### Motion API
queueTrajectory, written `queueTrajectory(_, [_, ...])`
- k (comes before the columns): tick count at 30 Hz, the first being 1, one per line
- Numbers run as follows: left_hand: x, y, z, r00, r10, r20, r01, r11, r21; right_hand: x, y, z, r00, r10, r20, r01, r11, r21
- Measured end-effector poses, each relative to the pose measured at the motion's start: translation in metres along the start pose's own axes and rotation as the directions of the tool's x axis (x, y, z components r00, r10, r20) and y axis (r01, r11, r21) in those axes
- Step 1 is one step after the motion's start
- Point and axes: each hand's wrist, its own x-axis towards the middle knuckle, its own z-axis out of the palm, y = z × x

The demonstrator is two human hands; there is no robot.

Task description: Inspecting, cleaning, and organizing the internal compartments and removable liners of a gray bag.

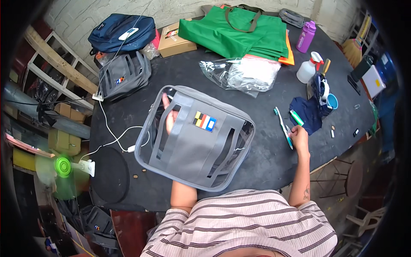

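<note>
A grey bag (182,141) with clear plastic sides, dark straps and a colourful flag patch is tilted up in front of me. My left forearm passes beneath it. My left hand (170,115) supports it from behind, its fingers partly visible through the clear side by the strap; the rest is hidden. To the right, my right hand (299,139) has its fingers pinched at the handle of a white and teal toothbrush (282,124), close to the table. Just beyond those fingers, a green and white tube (296,118) lies on a navy cloth (306,112).
A similar grey bag (124,75) and a blue backpack (124,34) stand far left. Behind are a cardboard box (175,43), green tote (239,32), clear plastic (252,75), purple bottle (306,37) and spray bottle (307,70). A white cable (107,124) and a fan (64,167) are left.
</note>
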Motion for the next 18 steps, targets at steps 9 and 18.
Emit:
queueTrajectory(9, [-0.007,0.001,0.013,0.966,-0.237,-0.106,0.253,0.952,0.172,-0.004,-0.054,-0.03,0.965,-0.155,-0.211,0.114,0.975,-0.193])
queueTrajectory(18, [-0.031,-0.065,-0.005,0.986,0.099,-0.137,-0.049,0.944,0.328,-0.039,-0.158,0.04,0.882,-0.47,-0.003,0.401,0.748,0.529])
